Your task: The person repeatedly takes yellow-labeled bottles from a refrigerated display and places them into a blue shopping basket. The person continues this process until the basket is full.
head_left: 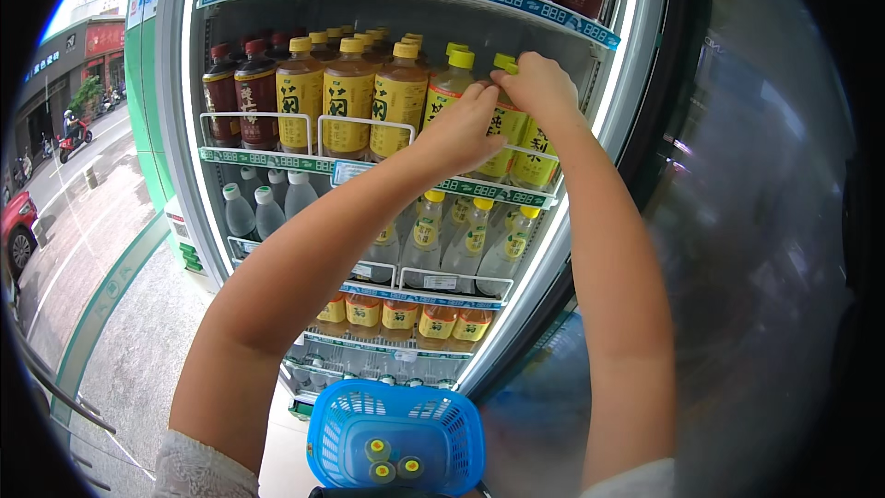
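Note:
On the right part of a fridge shelf stand bottles with yellow-green labels and green caps. My right hand (542,88) is closed at the top of one drink bottle (533,155), its fingers about the green cap. My left hand (464,129) is closed against a neighbouring drink bottle (501,127), thumb low and fingers high on its side; its far side is hidden. Left of that hand stands another green-capped bottle (446,88). Yellow-labelled bottles (347,101) with yellow caps and dark red bottles (256,97) fill the shelf further left.
A wire rail (369,122) runs along the shelf front. Lower shelves hold clear bottles (426,231) and more yellow-labelled bottles (399,316). Below is a blue basket (318,420) with three capped items in it. The open fridge door (728,267) stands at right, a street at left.

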`<state>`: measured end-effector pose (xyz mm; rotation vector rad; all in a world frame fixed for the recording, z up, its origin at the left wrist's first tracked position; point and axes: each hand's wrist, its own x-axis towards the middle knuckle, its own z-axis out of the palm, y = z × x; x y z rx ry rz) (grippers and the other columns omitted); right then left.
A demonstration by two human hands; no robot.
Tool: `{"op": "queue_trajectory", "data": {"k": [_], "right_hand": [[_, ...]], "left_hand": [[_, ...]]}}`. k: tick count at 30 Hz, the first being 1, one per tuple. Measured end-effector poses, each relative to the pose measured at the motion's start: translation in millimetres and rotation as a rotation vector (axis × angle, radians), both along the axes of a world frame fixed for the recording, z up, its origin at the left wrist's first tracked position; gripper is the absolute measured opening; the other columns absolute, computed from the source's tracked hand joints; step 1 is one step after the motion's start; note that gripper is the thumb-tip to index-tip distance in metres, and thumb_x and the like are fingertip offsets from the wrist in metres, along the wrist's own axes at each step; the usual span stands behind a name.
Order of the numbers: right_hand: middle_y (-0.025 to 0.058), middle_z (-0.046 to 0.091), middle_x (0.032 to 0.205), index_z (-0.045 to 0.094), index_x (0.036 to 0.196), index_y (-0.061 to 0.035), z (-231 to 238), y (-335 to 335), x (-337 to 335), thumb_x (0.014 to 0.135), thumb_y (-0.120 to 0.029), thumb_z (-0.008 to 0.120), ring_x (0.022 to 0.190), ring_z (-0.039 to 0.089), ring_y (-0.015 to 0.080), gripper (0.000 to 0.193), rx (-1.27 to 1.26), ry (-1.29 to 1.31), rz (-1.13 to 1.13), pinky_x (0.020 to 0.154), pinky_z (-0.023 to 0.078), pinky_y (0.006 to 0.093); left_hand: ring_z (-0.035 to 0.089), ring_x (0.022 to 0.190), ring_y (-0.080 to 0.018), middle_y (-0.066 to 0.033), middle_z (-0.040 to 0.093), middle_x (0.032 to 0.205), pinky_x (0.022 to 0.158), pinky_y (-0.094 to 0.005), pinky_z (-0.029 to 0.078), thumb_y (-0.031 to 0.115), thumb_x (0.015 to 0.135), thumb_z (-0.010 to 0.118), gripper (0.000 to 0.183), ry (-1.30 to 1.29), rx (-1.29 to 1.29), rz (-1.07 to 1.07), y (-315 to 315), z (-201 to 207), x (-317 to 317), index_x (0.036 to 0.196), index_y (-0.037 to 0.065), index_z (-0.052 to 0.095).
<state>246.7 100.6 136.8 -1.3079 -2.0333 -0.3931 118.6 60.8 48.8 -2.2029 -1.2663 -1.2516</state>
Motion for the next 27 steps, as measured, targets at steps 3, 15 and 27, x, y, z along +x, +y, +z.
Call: {"op": "queue_trajectory", "data": {"k": [3, 15, 27], "right_hand": [[0.0178, 0.074, 0.096, 0.070, 0.103, -0.0041, -5, 8, 3, 0.086, -0.048, 0.069, 0.093, 0.072, 0.0334, 0.047, 0.046, 0.079, 0.057, 0.080, 0.057, 0.0421], [0.0234, 0.069, 0.086, 0.060, 0.097, -0.0022, -18, -119, 26, 0.086, -0.025, 0.071, 0.085, 0.066, 0.0432, 0.028, 0.708, 0.254, 0.383, 0.071, 0.053, 0.0466], [0.0131, 0.070, 0.077, 0.063, 0.102, -0.0054, -261, -150, 62, 0.085, -0.030, 0.077, 0.066, 0.070, 0.0270, 0.034, -0.383, 0.249, 0.577, 0.059, 0.054, 0.0355]], "left_hand": [[0.052, 0.125, -0.0404, -0.0242, 0.047, 0.137, 0.102, -0.0436, 0.045, 0.016, 0.082, 0.071, 0.068, -0.031, 0.071, -0.021, 2, -6, -5, 0.138, -0.006, 0.039], [0.063, 0.107, -0.0394, -0.0215, 0.065, 0.112, 0.091, -0.0437, 0.051, 0.033, 0.075, 0.084, 0.071, -0.193, 0.262, -0.161, -47, 14, 2, 0.126, 0.001, 0.048], [0.062, 0.107, -0.0417, -0.0192, 0.058, 0.126, 0.085, -0.0461, 0.054, 0.033, 0.071, 0.086, 0.084, -0.344, -0.566, -0.151, -155, -245, 7, 0.137, 0.004, 0.043]]}}
